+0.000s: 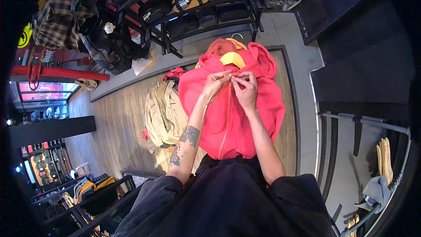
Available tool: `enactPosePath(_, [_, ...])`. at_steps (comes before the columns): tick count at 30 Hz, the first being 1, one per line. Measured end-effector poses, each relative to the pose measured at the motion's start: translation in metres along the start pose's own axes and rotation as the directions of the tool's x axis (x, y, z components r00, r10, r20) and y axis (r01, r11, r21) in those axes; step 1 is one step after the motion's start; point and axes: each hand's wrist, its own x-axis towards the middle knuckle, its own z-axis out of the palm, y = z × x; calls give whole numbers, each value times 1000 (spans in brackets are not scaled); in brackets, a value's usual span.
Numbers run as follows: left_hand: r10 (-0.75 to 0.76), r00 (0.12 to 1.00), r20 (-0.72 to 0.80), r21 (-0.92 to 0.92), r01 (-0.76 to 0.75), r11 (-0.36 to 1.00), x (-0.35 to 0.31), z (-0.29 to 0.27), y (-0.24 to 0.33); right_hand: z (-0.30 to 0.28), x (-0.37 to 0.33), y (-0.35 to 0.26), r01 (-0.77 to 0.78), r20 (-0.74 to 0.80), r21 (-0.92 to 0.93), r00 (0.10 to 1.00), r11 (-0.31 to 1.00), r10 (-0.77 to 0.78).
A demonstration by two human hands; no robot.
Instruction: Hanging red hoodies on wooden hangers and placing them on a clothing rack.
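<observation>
- In the head view, a bright red fabric hoodie with a full-length front zip [199, 101] is spreading out directly below the hands and between the forearms, in the middle of the picture.
- Its long axis is running away from the person: the hem is lying against the dark clothing at the waist [234, 188], and the neck is pointing toward the top of the picture.
- The thin orange-toned zip line [227, 118] is marking that axis, slanting only slightly, its lower end leaning to the left.
- The left hand [214, 84] is sitting just left of the zip's upper end, and the right hand [245, 90] is sitting just right of it; neither is being clearly nearer, since both are touching the neckline.
- Both hands are pinching the front edges at the neck, fingertips almost meeting; the fingers are hiding exactly which piece each is gripping.
- A yellow hanger with a thin metal hook [232, 59] is lying just beyond the fingertips, showing in the neck opening.
- A beige jacket [166, 112] is lying left of the hoodie, on a brown wood-plank surface with a dark border [118, 109].
</observation>
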Motion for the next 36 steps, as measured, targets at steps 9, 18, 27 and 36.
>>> enactPosePath(9, [444, 828, 342, 683, -544, 488, -7, -2, 15, 8, 3, 14, -300, 254, 341, 942, 891, 220])
enactPosePath(18, [627, 670, 397, 832, -551, 62, -11, 0, 12, 14, 7, 21, -587, 449, 630, 809, 508, 379])
enactPosePath(27, [675, 692, 254, 764, -572, 299, -9, 12, -2, -6, 13, 36, -788, 741, 499, 603, 360, 294])
enactPosePath(36, [628, 774, 77, 857, -373, 355, -20, 9, -10, 16, -6, 28, -664, 436, 464, 748, 587, 501])
